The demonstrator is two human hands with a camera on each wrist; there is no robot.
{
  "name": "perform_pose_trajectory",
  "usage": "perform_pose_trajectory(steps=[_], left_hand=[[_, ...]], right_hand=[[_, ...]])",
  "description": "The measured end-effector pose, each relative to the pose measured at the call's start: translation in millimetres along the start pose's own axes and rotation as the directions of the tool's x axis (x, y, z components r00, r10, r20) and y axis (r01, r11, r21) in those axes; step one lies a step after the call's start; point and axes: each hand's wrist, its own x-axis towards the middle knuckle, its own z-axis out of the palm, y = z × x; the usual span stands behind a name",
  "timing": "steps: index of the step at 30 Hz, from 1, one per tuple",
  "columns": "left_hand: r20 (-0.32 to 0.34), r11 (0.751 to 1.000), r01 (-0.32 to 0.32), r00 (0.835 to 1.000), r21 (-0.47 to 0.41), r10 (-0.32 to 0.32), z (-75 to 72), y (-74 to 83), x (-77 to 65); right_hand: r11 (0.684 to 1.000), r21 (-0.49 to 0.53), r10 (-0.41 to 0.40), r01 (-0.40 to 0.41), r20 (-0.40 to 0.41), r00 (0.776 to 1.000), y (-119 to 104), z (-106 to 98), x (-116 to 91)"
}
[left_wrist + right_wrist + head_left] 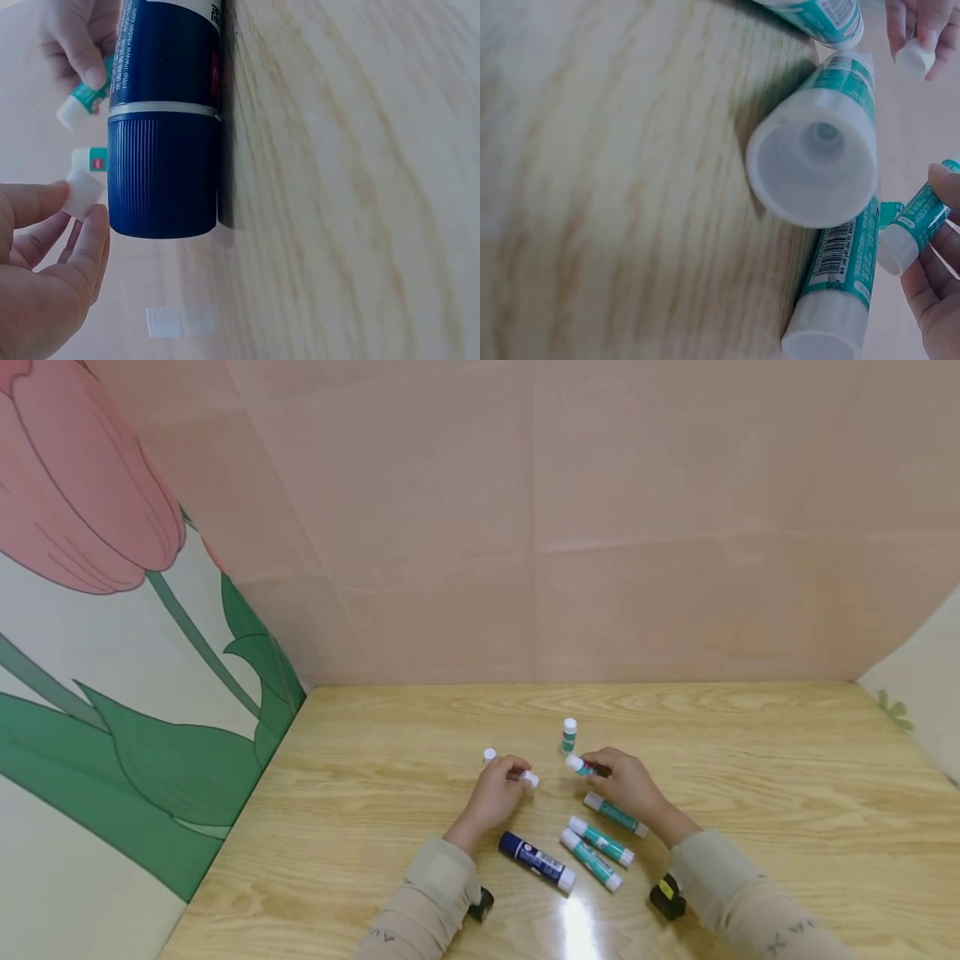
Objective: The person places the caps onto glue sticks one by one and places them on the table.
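Observation:
My left hand pinches a small white cap between thumb and fingers. In the left wrist view the cap shows at the fingertips. My right hand grips a teal glue stick, its white end pointing left toward the left hand. Just behind that stick, a teal glue stick with a white top stands upright on the table. Another white cap is on the table behind the left hand, partly hidden by it.
Three teal glue sticks lie slanted on the wooden table, in front of and below the right hand. A thicker dark blue glue stick lies between the forearms. A pinkish sheet hangs behind the table's far edge.

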Motion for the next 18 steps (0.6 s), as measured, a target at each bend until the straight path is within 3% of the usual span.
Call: perform_pose_trajectory(steps=[18], left_hand=[[-0.022, 0.991, 0.045, 0.999, -0.13, -0.048, 2.4, 3.0, 0.3]], right_hand=[[0.999, 0.005, -0.054, 0.054, 0.024, 0.998, -5.8, 3.7, -3.3]])
